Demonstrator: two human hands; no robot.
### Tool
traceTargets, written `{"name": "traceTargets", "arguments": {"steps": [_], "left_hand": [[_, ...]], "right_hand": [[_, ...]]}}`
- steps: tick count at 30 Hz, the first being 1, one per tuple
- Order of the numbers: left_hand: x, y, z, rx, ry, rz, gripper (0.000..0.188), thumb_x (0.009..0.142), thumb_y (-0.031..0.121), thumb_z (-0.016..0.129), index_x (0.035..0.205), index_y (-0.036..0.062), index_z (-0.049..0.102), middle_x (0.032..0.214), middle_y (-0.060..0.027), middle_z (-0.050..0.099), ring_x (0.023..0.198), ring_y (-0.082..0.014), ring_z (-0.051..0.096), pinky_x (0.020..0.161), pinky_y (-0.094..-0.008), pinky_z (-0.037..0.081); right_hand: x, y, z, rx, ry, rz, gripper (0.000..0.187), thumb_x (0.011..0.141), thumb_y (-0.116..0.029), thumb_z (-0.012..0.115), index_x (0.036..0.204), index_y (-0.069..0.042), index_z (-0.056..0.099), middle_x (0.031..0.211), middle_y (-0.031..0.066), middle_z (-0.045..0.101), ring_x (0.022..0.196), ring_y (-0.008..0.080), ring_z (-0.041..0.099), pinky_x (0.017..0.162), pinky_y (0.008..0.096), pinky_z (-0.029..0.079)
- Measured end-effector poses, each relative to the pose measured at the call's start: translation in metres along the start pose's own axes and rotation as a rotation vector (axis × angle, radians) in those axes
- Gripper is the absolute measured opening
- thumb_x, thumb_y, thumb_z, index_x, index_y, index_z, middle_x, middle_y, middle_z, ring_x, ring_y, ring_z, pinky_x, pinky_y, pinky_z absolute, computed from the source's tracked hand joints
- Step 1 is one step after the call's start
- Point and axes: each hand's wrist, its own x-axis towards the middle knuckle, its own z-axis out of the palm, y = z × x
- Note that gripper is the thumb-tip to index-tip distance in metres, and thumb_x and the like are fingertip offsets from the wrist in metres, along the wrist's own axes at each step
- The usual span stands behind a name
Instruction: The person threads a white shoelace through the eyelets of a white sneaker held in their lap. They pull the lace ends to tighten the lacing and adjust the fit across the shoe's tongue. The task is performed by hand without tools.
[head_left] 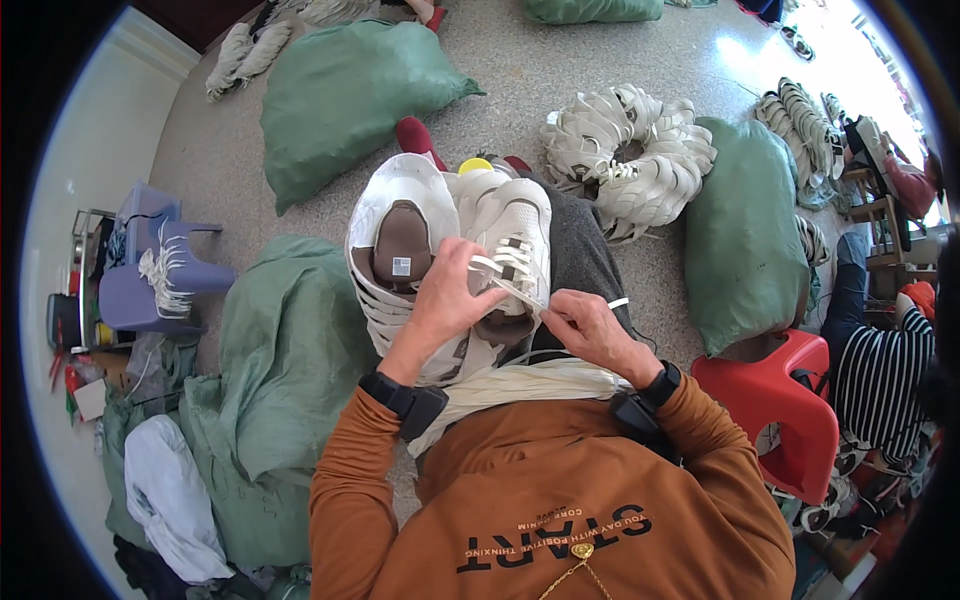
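A white sneaker upper [518,215] with a dark lining lies over my lap, its lace partly threaded across the front. My left hand [447,303] pinches the white shoelace [508,286] near the eyelets. To its right, my right hand [592,327] is closed on the lace, close to the upper's opening; a lace tip sticks out beyond the fingers. Left of this upper sits a nested stack of white uppers [372,300], with a brown inner piece [402,245] bearing a small white label. A bundle of pale laces [520,388] rests across my lap.
Ahead on the floor stands a ring of white uppers [672,190], between green sacks [350,100] [745,235]. A red stool [800,400] is at the right, a purple chair [150,290] with laces at the left. Green sacking [280,360] lies beside me. Another person [885,380] sits at right.
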Motion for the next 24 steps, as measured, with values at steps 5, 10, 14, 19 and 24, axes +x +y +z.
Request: {"name": "traceTargets", "arguments": {"steps": [5, 10, 14, 19, 24], "left_hand": [[-0.007, -0.002, -0.002, -0.058, -0.103, -0.216, 0.039, 0.081, 0.006, 0.072, 0.117, 0.0024, 0.058, 0.110, -0.0134, 0.060, 0.090, -0.0265, 0.059, 0.082, -0.0386, 0.051], [-0.006, 0.020, -0.002, 0.111, 0.089, -0.005, 0.036, 0.079, 0.008, 0.075, 0.113, 0.0055, 0.063, 0.104, -0.0080, 0.061, 0.097, -0.0313, 0.057, 0.091, -0.0405, 0.047], [-0.008, 0.031, -0.001, 0.295, -0.045, 0.158, 0.027, 0.077, 0.013, 0.078, 0.102, 0.0100, 0.068, 0.103, -0.0053, 0.059, 0.099, -0.0277, 0.056, 0.097, -0.0421, 0.040], [-0.010, 0.032, 0.024, 0.429, -0.060, 0.180, 0.022, 0.074, 0.016, 0.078, 0.093, 0.0113, 0.068, 0.097, -0.0038, 0.057, 0.102, -0.0238, 0.055, 0.101, -0.0460, 0.034], [-0.009, 0.025, 0.039, 0.410, 0.050, 0.193, 0.021, 0.077, 0.007, 0.073, 0.097, 0.0104, 0.066, 0.095, -0.0029, 0.061, 0.097, -0.0232, 0.059, 0.105, -0.0462, 0.034]], "right_hand": [[-0.033, 0.005, -0.020, 0.063, -0.156, 0.029, 0.025, 0.093, -0.010, 0.064, 0.075, 0.001, 0.051, 0.071, 0.0163, 0.052, 0.062, 0.0372, 0.051, 0.058, 0.0446, 0.041], [-0.033, -0.001, -0.007, 0.142, -0.187, -0.011, 0.025, 0.093, -0.013, 0.066, 0.077, 0.002, 0.054, 0.072, 0.0153, 0.052, 0.064, 0.0354, 0.054, 0.060, 0.0434, 0.043], [-0.024, -0.011, 0.007, 0.198, -0.276, -0.072, 0.018, 0.093, -0.015, 0.067, 0.085, 0.001, 0.063, 0.079, 0.0173, 0.061, 0.073, 0.0385, 0.061, 0.065, 0.0447, 0.048], [-0.023, -0.019, 0.015, 0.113, -0.391, -0.083, 0.020, 0.094, -0.019, 0.064, 0.088, 0.001, 0.066, 0.082, 0.0200, 0.064, 0.079, 0.0414, 0.064, 0.069, 0.0487, 0.050], [-0.023, -0.011, 0.016, 0.095, -0.331, -0.077, 0.021, 0.094, -0.018, 0.064, 0.087, 0.001, 0.064, 0.081, 0.0197, 0.064, 0.079, 0.0414, 0.064, 0.069, 0.0487, 0.049]]}}
